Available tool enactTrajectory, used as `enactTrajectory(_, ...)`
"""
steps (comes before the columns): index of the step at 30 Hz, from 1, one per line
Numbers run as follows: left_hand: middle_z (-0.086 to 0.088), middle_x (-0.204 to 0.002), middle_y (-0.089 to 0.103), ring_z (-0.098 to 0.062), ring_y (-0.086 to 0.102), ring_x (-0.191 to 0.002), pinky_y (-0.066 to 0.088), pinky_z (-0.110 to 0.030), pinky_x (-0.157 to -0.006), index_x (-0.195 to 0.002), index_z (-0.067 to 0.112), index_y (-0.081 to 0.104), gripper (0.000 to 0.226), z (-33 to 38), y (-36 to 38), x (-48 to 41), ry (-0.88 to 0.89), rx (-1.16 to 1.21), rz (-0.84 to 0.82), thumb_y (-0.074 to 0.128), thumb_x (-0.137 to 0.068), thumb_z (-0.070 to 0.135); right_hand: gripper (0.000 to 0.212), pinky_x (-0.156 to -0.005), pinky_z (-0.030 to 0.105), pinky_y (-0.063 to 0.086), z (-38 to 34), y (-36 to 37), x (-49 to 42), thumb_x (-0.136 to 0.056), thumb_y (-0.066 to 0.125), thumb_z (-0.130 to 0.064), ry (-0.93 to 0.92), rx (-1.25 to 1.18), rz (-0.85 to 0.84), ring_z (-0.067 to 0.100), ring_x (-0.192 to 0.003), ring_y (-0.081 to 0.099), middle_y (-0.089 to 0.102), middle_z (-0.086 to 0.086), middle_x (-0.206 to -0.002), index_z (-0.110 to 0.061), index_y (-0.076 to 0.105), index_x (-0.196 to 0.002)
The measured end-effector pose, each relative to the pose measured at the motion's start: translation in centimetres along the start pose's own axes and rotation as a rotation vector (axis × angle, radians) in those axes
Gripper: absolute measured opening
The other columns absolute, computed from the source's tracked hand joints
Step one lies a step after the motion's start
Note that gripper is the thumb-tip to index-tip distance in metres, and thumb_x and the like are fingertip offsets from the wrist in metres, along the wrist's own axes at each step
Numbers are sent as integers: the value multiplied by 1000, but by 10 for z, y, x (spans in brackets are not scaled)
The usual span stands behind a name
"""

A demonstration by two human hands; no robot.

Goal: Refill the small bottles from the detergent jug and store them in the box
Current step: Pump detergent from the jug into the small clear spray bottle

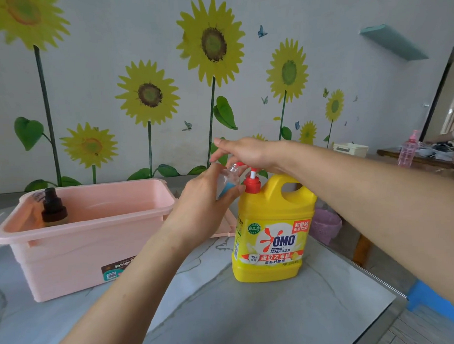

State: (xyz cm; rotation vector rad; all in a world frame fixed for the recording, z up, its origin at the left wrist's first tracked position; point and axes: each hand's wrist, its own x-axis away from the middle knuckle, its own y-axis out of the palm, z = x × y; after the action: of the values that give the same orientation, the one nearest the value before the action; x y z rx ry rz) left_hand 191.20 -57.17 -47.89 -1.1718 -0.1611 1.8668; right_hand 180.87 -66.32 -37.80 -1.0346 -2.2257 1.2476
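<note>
Small clear plastic bottle (pixel 227 178): gripped tilted in curled fingers of left hand (pixel 209 198), mouth at red pump (pixel 252 182) of yellow plastic detergent jug (pixel 271 229) on marble-patterned table (pixel 251 312). Pump pressed by right hand (pixel 243 152), fingers extended.

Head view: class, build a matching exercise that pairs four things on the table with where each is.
Things: 1 detergent jug; 2 small clear bottle; 3 dark-capped bottle; 4 pink box.
Places: A inside the box; B held in the left hand; C under the right hand; D left of the jug.
Pairs: 1-C; 2-B; 3-A; 4-D.
</note>
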Motion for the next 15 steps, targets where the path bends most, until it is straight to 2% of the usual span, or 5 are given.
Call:
enactTrajectory(2,24,-91,49,-8,53,-85,37,-13,-62,-143,25,42,53,0,1,-1,20,5,8,60,-96,43,58,-107,47,37,3,4,0,-103,24,-58,-4,-17,31,28,-96,71,63,11,-123,-24,65,-128)
enactTrajectory(5,20,-92,50,-13,55,-88,34,-22,-68,-149,26,35,61,1,1,2,10,-15,-5,59,-96,44,58,-98,43,38,2,6,2,-104,23,-58,6,50,5,27,-100,69,64,3,-100,-24,64,-129)
enactTrajectory(10,14,-102,53,-13,56,-93,35,-17,-63,-139,23,45,51,1,0,2,1,-15,6,59,-95,46,61,-102,45,41,-1,-1,2,-103,19,-61,-15,65,-16,19,-93,71,58,10,-134,-28,60,-133)
enactTrajectory(12,14,-102,53,-9,52,-89,36,-13,-63,-144,23,42,57,-1,0,-1,22,-17,15,59,-95,47,60,-99,44,39,-1,-1,1,-103,20,-59,-25,64,4,20,-90,70,65,8,-116,-26,61,-132)
enactTrajectory(15,12,-101,55,-8,50,-86,35,-19,-64,-149,23,37,62,-3,2,-1,22,-38,3,59,-96,46,60,-94,42,35,-1,4,0,-103,21,-60,6,107,-13,23,-98,62,68,1,-83,-25,62,-131)
